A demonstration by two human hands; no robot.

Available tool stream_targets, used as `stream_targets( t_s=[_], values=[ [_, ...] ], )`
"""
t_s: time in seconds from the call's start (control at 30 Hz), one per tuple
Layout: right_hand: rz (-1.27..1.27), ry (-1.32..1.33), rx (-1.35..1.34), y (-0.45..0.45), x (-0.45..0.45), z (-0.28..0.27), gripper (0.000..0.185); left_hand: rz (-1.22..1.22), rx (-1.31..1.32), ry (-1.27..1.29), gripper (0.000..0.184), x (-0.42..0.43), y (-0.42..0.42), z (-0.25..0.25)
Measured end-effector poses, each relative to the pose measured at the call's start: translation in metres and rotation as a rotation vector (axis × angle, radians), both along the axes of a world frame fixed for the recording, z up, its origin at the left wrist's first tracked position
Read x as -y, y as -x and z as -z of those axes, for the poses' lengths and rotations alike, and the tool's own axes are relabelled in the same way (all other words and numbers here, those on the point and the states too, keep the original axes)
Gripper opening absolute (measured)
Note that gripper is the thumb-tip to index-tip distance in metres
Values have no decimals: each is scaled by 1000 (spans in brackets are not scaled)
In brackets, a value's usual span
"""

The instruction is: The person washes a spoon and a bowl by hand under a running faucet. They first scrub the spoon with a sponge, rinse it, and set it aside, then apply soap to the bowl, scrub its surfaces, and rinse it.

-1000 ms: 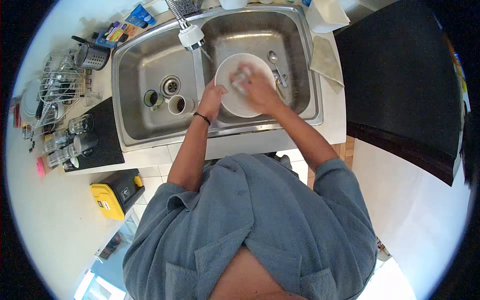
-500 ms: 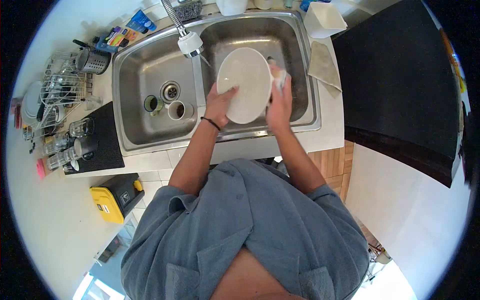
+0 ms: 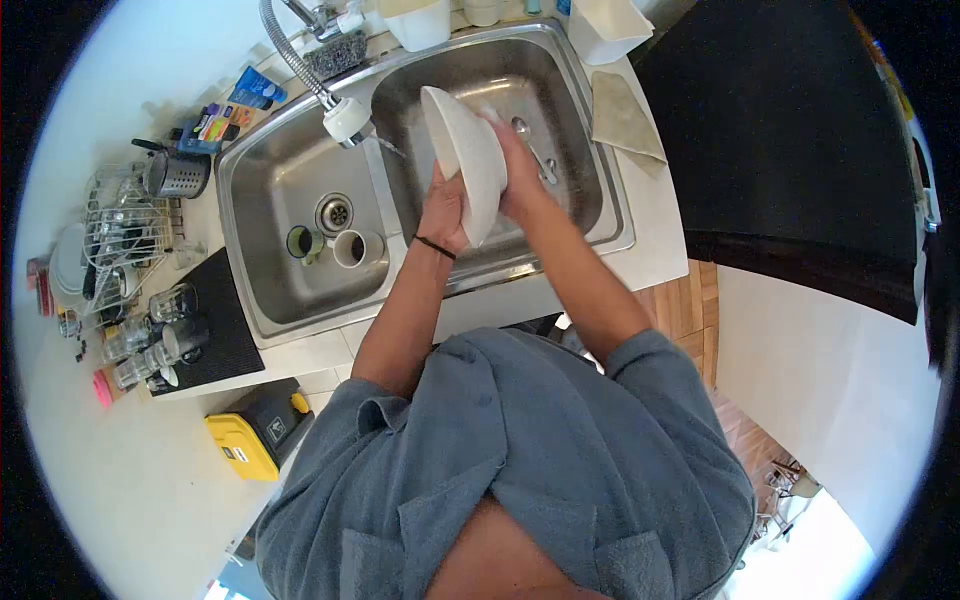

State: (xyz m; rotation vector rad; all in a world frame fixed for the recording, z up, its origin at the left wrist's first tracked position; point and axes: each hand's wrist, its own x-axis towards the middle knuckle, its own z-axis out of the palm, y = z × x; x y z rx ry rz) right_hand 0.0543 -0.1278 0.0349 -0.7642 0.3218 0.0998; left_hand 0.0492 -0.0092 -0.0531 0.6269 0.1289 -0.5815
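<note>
A white bowl [image 3: 482,165] is held on its side above the right basin [image 3: 580,185], its hollow facing left. My left hand [image 3: 443,212] is closed on the bowl's near rim, thumb on the inside. My right hand [image 3: 520,172] presses against the outer side, its fingers partly behind the bowl. Something whitish shows at those fingertips, probably the pale sponge seen in that hand earlier; it is mostly hidden now. Spoons [image 3: 535,150] lie in the basin just beyond my right hand. Left of the bowl hangs the faucet head [image 3: 347,121], with a thin stream of water coming out.
In the left basin [image 3: 280,185], a green cup [image 3: 303,242] and a white mug [image 3: 357,249] stand near the drain. A dish rack [image 3: 130,225] and glasses on a black mat [image 3: 225,320] are farther left. A cloth [image 3: 625,115] lies on the right rim.
The bowl has turned from facing up to standing on its side. My right hand has moved from its right edge onto its outer side. The view has shifted, and the spoons are now visible.
</note>
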Motion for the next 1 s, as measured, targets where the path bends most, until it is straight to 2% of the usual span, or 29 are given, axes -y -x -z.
stream_targets(
  t_s=[0.07,0.13,0.23,0.43,0.53,0.63,0.73,0.83,0.93,1.0],
  values=[
    [157,-25,10,20,-16,7,38,-105,27,-47,49,3,-3,0],
    [313,-53,-47,33,-30,11,39,-162,-32,96,48,5,-6,-24],
    [478,213,-92,57,-47,0,38,-132,-52,14,44,10,-15,-22],
    [535,1260,429,60,-33,-23,39,-33,-97,-68,42,9,-15,-13],
    [298,1256,428,24,3,-40,36,-27,-33,7,45,7,-11,-15],
    [-20,1340,251,-10,32,-55,37,6,-18,-238,45,-1,-10,-34],
    [-159,1337,322,-28,63,-25,44,41,20,-399,44,-16,-16,-39],
    [-280,1115,167,-30,79,-6,50,145,-300,19,45,-39,-24,-45],
    [-150,706,-94,-29,82,38,47,-33,-312,20,52,-35,-8,-59],
    [4,571,-117,-16,68,46,45,-225,-225,-98,53,-25,9,-45]
  ],
)
